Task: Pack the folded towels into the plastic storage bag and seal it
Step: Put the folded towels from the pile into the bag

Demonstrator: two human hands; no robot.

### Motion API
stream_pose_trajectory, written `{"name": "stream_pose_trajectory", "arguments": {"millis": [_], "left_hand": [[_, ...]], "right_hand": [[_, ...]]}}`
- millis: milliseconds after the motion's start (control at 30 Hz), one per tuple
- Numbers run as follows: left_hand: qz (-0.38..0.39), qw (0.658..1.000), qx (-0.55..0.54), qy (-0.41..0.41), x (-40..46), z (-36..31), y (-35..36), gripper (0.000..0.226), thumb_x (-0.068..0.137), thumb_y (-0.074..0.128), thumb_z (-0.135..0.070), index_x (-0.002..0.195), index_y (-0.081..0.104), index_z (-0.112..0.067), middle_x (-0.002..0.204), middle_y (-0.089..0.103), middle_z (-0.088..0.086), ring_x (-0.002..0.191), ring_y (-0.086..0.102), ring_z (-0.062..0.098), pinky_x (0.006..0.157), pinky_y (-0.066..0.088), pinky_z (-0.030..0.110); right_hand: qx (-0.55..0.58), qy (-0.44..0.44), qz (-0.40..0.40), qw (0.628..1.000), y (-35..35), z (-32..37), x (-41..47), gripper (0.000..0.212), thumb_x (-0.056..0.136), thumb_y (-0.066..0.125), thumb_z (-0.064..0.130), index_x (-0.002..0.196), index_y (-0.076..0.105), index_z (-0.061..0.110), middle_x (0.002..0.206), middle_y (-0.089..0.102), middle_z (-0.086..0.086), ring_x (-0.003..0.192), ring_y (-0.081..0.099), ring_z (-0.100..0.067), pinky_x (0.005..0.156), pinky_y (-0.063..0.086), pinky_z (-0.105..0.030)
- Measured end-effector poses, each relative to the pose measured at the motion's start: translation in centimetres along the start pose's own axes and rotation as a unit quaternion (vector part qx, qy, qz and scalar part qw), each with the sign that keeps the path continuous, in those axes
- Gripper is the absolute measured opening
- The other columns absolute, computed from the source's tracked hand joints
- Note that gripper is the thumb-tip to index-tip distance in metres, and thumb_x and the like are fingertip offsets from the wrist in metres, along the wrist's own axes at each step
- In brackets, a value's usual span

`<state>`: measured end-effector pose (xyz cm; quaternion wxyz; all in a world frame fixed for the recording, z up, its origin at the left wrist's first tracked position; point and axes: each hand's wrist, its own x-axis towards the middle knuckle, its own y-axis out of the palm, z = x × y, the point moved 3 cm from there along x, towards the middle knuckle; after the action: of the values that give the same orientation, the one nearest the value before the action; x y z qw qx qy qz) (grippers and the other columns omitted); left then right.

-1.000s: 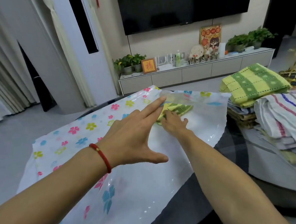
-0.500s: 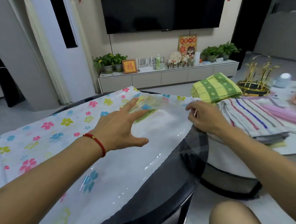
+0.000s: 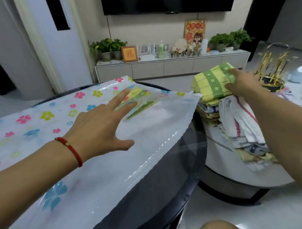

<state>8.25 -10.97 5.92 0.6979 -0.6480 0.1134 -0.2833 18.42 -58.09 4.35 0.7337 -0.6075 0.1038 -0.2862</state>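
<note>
The left hand (image 3: 101,124) lies spread flat on the flowered bag (image 3: 148,137) at frame centre, gripping nothing. At upper right the right hand (image 3: 241,85) rests open-fingered on the top green towel (image 3: 213,83) of the stack (image 3: 238,127), just right of the bag's edge.

**Clear lane between bag mouth and towel stack**

Left hand (image 3: 102,127) spread flat over the plastic storage bag (image 3: 148,149), blocking the near approach to the towel inside (image 3: 139,99). Open gap along the bag's right edge, above the dark glass table (image 3: 189,158). Right hand (image 3: 241,85) resting on the top yellow-green towel (image 3: 211,83) of the towel stack (image 3: 238,127). Gold rack (image 3: 273,69) crowding the far right side.
</note>
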Motion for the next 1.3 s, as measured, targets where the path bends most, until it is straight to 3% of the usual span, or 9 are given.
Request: {"name": "stream_pose_trajectory", "arguments": {"millis": [167,333,533,700,833,967,1067,1133,1300], "left_hand": [[0.003,1.0,0.003,0.005,-0.3,0.1,0.6,0.102,0.062,0.054,-0.081,0.15,0.014,-0.048,0.163,-0.011,-0.022,0.103,0.047,0.019,0.05,0.039,0.027],[0.007,1.0,-0.018,-0.002,-0.2,1.0,0.7,0.104,0.065,0.059,-0.08,0.151,0.011,-0.047,0.164,-0.004,-0.018,0.115,0.049,0.022,0.063,0.046,0.029],[0.028,0.998,-0.054,-0.023,0.4,2.4,0.0,0.109,0.068,0.072,-0.067,0.154,0.011,-0.041,0.166,0.006,-0.012,0.136,0.043,0.027,0.089,0.054,0.047],[0.034,0.998,-0.06,-0.012,0.7,3.1,-2.0,0.115,0.067,0.079,-0.054,0.156,0.01,-0.033,0.166,0.003,-0.015,0.14,0.04,0.025,0.097,0.05,0.047],[0.039,0.998,-0.053,0.007,1.3,3.4,-4.1,0.119,0.068,0.082,-0.047,0.158,0.006,-0.028,0.166,-0.001,-0.013,0.143,0.036,0.022,0.104,0.047,0.046],[0.036,0.998,-0.051,0.011,1.6,4.0,-6.0,0.119,0.069,0.084,-0.043,0.158,0.006,-0.026,0.167,-0.002,-0.01,0.146,0.031,0.022,0.106,0.039,0.038],[0.023,0.999,-0.042,0.011,1.7,4.5,-6.8,0.118,0.069,0.082,-0.046,0.158,0.007,-0.025,0.167,0.001,-0.01,0.143,0.035,0.023,0.098,0.039,0.033],[0.022,0.999,-0.033,0.008,1.5,4.9,-7.1,0.118,0.069,0.08,-0.055,0.158,0.006,-0.028,0.166,0.002,-0.012,0.144,0.035,0.022,0.102,0.042,0.04],[0.044,0.998,-0.038,0.017,0.8,6.0,-7.2,0.118,0.069,0.076,-0.062,0.157,0.005,-0.03,0.166,0.001,-0.015,0.145,0.032,0.021,0.108,0.043,0.048]], "right_hand": [[0.019,-0.04,0.046,0.998,-1.2,2.1,2.1,0.066,0.089,0.066,0.008,0.148,0.047,0.028,0.124,0.061,-0.027,0.111,0.059,-0.046,0.094,0.052,-0.046],[0.276,-0.017,0.127,0.953,-4.1,4.7,-0.1,0.039,0.093,0.058,-0.002,0.129,0.062,0.012,0.095,0.059,-0.019,0.073,0.056,-0.03,0.063,0.05,-0.035],[0.495,-0.064,0.11,0.86,-10.5,6.0,-9.3,0.034,0.084,0.062,0.0,0.113,0.073,0.014,0.094,0.064,-0.013,0.08,0.067,-0.028,0.075,0.062,-0.044],[0.588,-0.102,0.299,0.745,-12.1,7.0,-18.7,0.033,0.091,0.054,-0.005,0.114,0.071,0.011,0.09,0.07,-0.013,0.067,0.07,-0.023,0.053,0.062,-0.031],[0.499,-0.115,0.416,0.751,-7.1,11.5,-24.3,0.034,0.093,0.053,-0.013,0.116,0.069,0.006,0.088,0.073,-0.014,0.068,0.072,-0.023,0.054,0.061,-0.029],[0.582,-0.096,0.377,0.715,-1.9,19.4,-26.2,0.041,0.09,0.051,-0.018,0.117,0.069,0.007,0.09,0.071,-0.015,0.065,0.07,-0.021,0.053,0.058,-0.028],[0.687,-0.011,0.336,0.645,3.3,23.8,-27.5,0.045,0.093,0.056,-0.012,0.132,0.061,0.009,0.098,0.071,-0.019,0.079,0.07,-0.03,0.074,0.06,-0.04],[0.651,-0.004,0.368,0.664,7.4,25.4,-29.9,0.05,0.093,0.064,-0.004,0.139,0.052,0.006,0.116,0.07,-0.026,0.098,0.073,-0.043,0.092,0.06,-0.051],[0.564,-0.051,0.393,0.724,12.2,28.9,-32.9,0.06,0.092,0.063,-0.002,0.149,0.043,0.001,0.108,0.073,-0.033,0.089,0.077,-0.042,0.084,0.065,-0.048]]}}
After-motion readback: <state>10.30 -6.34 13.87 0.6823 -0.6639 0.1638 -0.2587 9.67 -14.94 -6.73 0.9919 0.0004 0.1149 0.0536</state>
